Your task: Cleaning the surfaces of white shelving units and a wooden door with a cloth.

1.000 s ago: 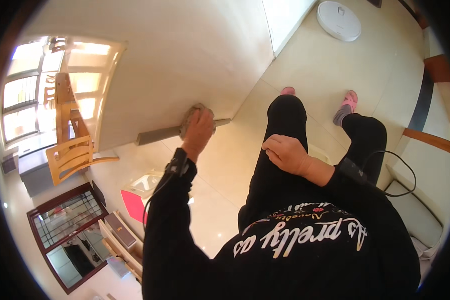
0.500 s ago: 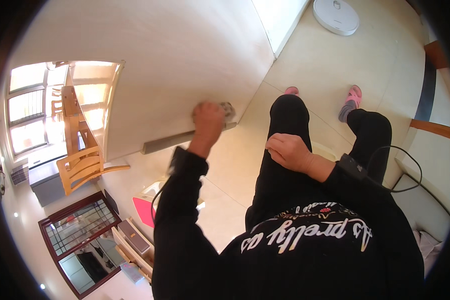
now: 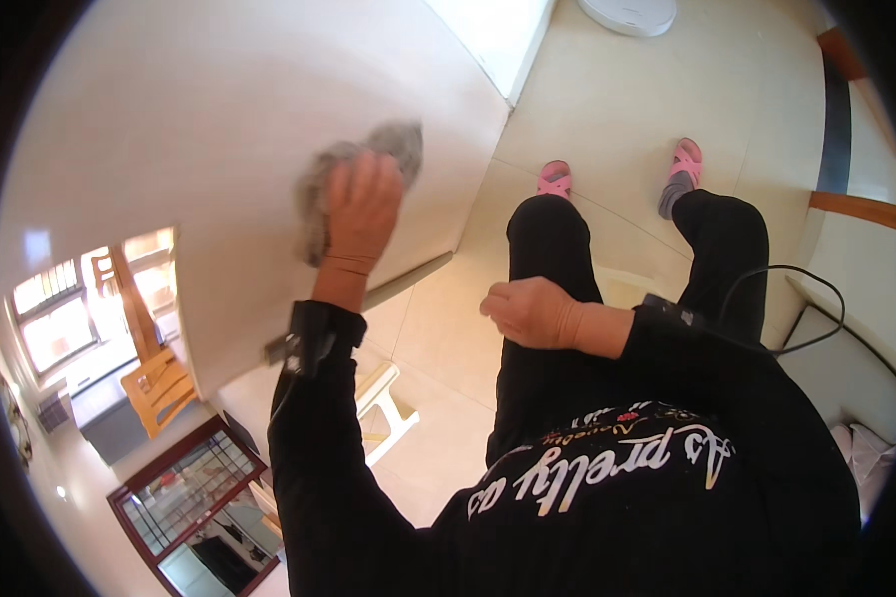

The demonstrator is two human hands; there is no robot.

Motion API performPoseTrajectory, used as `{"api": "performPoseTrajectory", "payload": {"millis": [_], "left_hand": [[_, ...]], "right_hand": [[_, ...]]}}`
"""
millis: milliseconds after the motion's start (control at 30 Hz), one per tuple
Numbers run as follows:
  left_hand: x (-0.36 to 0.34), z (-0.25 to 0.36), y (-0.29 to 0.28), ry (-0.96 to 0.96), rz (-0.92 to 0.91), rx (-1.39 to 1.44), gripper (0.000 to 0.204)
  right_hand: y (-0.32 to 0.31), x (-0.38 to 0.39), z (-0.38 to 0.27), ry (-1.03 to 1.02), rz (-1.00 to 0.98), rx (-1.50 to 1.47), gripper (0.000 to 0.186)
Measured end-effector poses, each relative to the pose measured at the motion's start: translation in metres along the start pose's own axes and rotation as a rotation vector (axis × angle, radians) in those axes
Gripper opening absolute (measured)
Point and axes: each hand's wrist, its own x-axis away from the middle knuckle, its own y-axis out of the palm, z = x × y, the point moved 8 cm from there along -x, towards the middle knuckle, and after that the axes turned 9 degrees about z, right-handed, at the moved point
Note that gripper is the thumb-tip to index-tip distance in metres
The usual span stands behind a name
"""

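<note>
Versus half a second ago: right hand (image 3: 533, 313) is shifted toward the left edge of the thigh, fingers curled in; whether anything is held inside can't be told. Left hand (image 3: 365, 209) and the grey cloth (image 3: 400, 149) are moved up the wall (image 3: 219, 129), away from the grey skirting strip (image 3: 408, 281). Cloth is pinned under the left fingers, which are bent over it and lie close together; blurred by motion, so exact grip is unclear. Whole view is shifted too: the round white device (image 3: 632, 14) is now cut by the top edge, and more of the left-side slipper is shown.

Counts, near to far: 2 hands, 1 cloth, 1 skirting strip, 1 white stool (image 3: 396, 416) partly covered by the left sleeve, 2 pink slippers (image 3: 687, 159), 1 round device on the floor (image 3: 627, 109), 1 wooden chair (image 3: 159, 391) clearly seen.
</note>
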Motion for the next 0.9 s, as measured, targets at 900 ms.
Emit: {"api": "performPoseTrajectory", "payload": {"millis": [900], "left_hand": [[-0.192,-0.049,0.069,-0.134,0.257,-0.012,0.023]], "right_hand": [[-0.035,-0.015,0.056,0.252,0.009,-0.410,0.008]]}}
